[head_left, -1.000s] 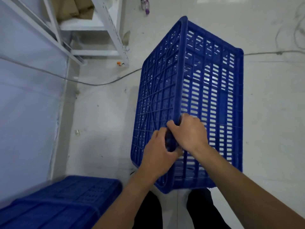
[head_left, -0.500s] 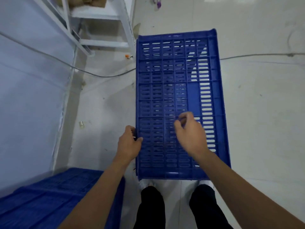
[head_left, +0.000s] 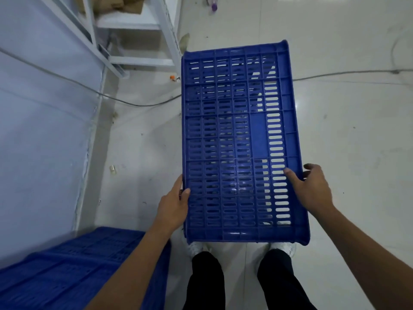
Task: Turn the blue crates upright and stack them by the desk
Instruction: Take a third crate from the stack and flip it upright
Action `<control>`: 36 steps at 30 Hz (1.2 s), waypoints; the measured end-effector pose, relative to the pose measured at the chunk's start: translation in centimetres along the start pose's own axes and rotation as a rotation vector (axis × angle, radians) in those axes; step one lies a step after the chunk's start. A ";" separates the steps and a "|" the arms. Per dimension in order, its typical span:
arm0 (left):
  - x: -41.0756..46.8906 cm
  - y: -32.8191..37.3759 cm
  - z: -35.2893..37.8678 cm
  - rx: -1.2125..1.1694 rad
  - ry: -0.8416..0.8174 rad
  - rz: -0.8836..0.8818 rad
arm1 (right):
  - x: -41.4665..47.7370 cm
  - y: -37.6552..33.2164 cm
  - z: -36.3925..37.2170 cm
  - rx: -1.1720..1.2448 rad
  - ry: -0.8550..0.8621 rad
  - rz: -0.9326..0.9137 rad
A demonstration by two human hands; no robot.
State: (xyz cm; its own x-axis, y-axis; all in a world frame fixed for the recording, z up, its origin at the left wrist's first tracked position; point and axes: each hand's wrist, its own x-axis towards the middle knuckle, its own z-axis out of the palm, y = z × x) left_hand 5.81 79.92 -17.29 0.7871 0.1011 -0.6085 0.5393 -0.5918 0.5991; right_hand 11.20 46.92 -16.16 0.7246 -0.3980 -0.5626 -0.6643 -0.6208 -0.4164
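Head view: the left rim of the blue crate (head_left: 237,139) is pinched by the left hand (head_left: 173,205), thumb on the slotted face, fingers hidden behind the edge. The right hand (head_left: 312,189) is laid at the right rim with thumb straight and fingers spread past the edge, so a clasp there cannot be told. The crate is seen at centre, stretching from 6 toward 12 o'clock, with a second blue crate (head_left: 67,274) at 7 and a white metal rack (head_left: 165,23) at 11.

Blue crate (head_left: 241,144) — slotted grid pattern; second blue crate (head_left: 67,271); white shelf (head_left: 134,21); black trousers (head_left: 205,283).
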 end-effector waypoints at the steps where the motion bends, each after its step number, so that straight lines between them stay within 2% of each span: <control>1: 0.0 -0.2 0.1 0.006 -0.014 -0.010 | 0.5 0.1 0.0 0.073 -0.114 0.063; 4: 0.4 -0.5 0.5 -0.005 -0.013 -0.037 | 1.6 0.6 0.3 0.269 -0.289 0.163; 8: 0.2 -0.1 1.1 -0.079 0.032 -0.048 | 2.2 1.3 0.7 0.359 -0.316 0.171; 15: -0.6 2.4 3.2 -0.052 0.031 -0.040 | 2.6 3.6 -1.0 0.317 -0.250 0.145; 18: -1.1 3.8 5.3 -0.026 -0.002 0.000 | 3.2 5.3 -3.2 0.276 -0.239 0.157; 24: -1.0 6.4 10.0 -0.052 -0.040 0.020 | 3.8 8.4 -8.1 0.241 -0.113 0.154; 29: -0.5 8.2 11.8 -0.009 -0.056 0.070 | 3.1 8.4 -10.8 0.199 -0.074 0.114; 36: 1.2 5.9 10.0 0.049 -0.007 -0.050 | 0.1 5.5 -9.8 0.268 -0.106 0.033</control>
State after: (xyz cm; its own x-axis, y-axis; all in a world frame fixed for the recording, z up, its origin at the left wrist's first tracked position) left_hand 6.98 68.58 -19.68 0.7573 0.1258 -0.6408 0.5622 -0.6249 0.5417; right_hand 9.45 36.84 -11.48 0.6876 -0.3338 -0.6448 -0.7225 -0.4022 -0.5623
